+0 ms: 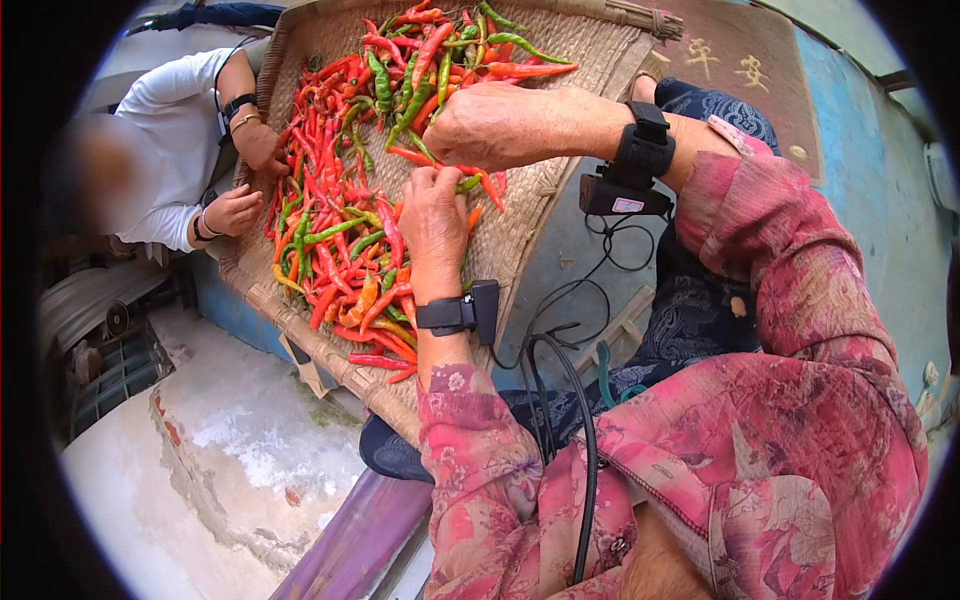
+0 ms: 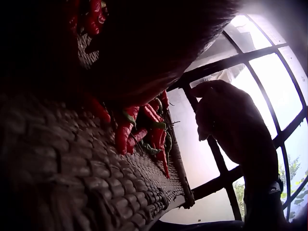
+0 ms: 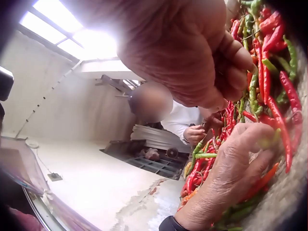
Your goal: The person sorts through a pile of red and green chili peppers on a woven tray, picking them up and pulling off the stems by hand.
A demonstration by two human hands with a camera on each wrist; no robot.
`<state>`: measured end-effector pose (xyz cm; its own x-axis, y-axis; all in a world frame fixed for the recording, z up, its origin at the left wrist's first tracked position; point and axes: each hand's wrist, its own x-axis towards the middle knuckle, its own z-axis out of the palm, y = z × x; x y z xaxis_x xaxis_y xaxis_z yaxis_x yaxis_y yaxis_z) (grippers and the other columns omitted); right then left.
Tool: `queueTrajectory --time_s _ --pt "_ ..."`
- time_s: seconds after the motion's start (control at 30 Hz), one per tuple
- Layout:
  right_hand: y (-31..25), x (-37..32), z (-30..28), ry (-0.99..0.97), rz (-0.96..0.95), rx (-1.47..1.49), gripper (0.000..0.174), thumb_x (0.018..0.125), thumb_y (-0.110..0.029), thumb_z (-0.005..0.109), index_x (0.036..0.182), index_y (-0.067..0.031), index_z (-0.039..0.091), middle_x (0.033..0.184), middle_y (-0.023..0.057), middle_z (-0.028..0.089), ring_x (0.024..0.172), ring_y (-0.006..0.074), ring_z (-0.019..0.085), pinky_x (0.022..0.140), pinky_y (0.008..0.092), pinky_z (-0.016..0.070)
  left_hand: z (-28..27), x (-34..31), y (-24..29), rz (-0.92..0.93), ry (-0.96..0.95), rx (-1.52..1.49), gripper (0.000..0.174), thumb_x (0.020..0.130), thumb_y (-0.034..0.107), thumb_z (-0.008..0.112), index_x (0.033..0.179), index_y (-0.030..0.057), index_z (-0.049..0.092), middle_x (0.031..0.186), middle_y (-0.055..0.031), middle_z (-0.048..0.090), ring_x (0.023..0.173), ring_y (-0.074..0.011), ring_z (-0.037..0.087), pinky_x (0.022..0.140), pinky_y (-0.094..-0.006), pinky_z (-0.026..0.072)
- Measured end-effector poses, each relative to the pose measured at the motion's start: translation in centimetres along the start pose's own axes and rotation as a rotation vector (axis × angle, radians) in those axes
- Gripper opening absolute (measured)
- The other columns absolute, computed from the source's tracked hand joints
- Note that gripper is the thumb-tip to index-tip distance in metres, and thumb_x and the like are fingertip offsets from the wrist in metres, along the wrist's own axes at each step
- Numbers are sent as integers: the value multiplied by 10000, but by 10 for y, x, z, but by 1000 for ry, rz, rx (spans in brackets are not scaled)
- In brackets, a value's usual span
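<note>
My left hand bends over the near side of the chili heap, on a woven tray. A green chili pepper sticks out at its fingertips; in the right wrist view the left hand pinches this blurred green tip. Above and to the right of it hovers my right hand, fingers curled inward over the peppers. Its fingertips are hidden in the head view, and I cannot tell whether they hold anything. A red chili pepper lies right below that hand.
Across the tray, another person's hands reach into the heap's far edge. Black cables hang from my wrist camera beside the tray. A brown mat with characters lies on the blue floor at the upper right.
</note>
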<state>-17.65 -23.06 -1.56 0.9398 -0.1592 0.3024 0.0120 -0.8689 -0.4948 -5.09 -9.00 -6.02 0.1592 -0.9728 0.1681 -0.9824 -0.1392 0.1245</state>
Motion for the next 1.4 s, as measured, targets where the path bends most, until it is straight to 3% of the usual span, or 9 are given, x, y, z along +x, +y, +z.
queueTrajectory --time_s 0.2,0.3,0.4,0.6,0.8,0.9,1.0,1.2,1.4 --pt "0 3 -3 -60 64 -15 136 806 -147 567 797 -12 565 667 150 579 643 332 601 545 412 472 -1 -5 -12 -45 99 -86 118 798 87 603 910 82 567 842 -70 570 770 -244 597 655 -390 497" --pt "1 6 5 -74 66 20 191 825 -190 577 905 -17 593 713 178 586 707 330 609 599 418 476 -23 -14 -12 -555 325 -1084 118 880 118 587 947 33 539 859 -50 603 723 -111 580 638 -247 492" --pt "-2 2 20 132 -97 255 290 842 -245 584 1035 -29 592 764 192 593 781 317 613 667 424 473 -41 -23 -5 -595 454 -1711 151 882 147 595 980 48 537 918 -63 603 756 -114 570 688 -252 502" --pt "-10 8 21 -189 91 525 266 845 -224 575 954 16 610 747 179 593 757 328 594 663 409 444 -38 -27 6 -670 439 -1988 160 887 158 585 994 49 535 933 -65 603 774 -114 561 721 -259 494" --pt "-6 4 23 -80 73 239 194 829 -173 558 808 18 582 690 196 563 672 367 568 593 429 434 -42 -33 4 -787 342 -1659 315 907 316 551 1028 31 490 922 -83 578 767 -120 550 659 -246 490" --pt "-7 1 25 -42 116 218 187 832 -169 551 777 9 567 659 195 546 663 377 565 591 440 432 -46 -35 4 -812 702 -1053 332 924 243 512 1140 -1 446 950 -75 520 821 -134 529 678 -248 470" --pt "-8 -4 49 -11 67 362 175 831 -165 549 782 2 568 651 196 542 662 371 570 596 448 432 -49 -28 -5 -638 744 -728 292 911 177 518 1126 -14 468 951 -81 532 855 -162 526 715 -286 465" --pt "-46 -20 68 -366 -3 297 208 750 -112 566 937 -24 589 802 191 628 801 348 623 671 432 494 -29 14 1 -255 115 -501 136 840 95 556 924 -3 600 851 -173 644 782 -285 633 701 -361 483" --pt "-34 -22 62 -423 -112 128 216 718 -94 578 923 -25 587 764 179 632 766 337 632 636 431 501 6 26 -4 -407 -35 -251 280 741 202 679 864 2 526 751 -180 619 741 -365 602 688 -430 464"
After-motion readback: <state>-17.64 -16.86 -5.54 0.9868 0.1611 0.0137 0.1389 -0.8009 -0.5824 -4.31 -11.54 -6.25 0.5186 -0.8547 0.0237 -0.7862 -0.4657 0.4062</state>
